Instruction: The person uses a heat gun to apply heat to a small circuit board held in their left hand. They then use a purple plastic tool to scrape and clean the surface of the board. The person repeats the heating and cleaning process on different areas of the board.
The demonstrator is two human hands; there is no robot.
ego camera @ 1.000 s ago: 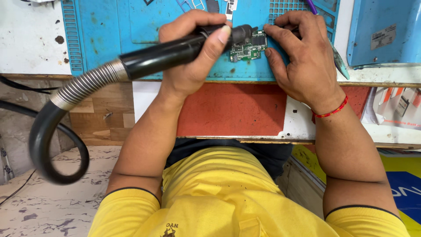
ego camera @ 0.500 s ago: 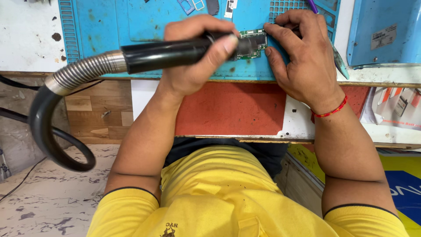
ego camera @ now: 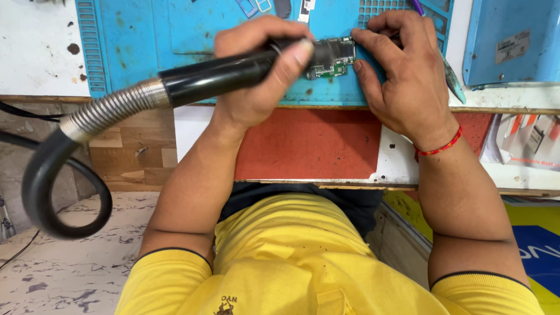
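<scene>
Here the circuit board (ego camera: 331, 58) lies between left hand (ego camera: 256, 70) and right hand (ego camera: 402, 76).

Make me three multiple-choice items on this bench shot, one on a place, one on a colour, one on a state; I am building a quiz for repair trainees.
1. Where does the circuit board lie?
A. On the blue mat
B. On the red panel
C. On the floor

2. What colour is the band on the right wrist?
A. Green
B. Red
C. White

3. How does the left hand stand?
A. Open and flat on the mat
B. Off the bench, hanging down
C. Closed round the black handle

Answers:
1. A, since the board rests on the blue mat, above the red panel.
2. B, since a red wrist band circles the wrist below the right hand.
3. C, since its fingers wrap the black handle, which runs into a metal hose.
</scene>
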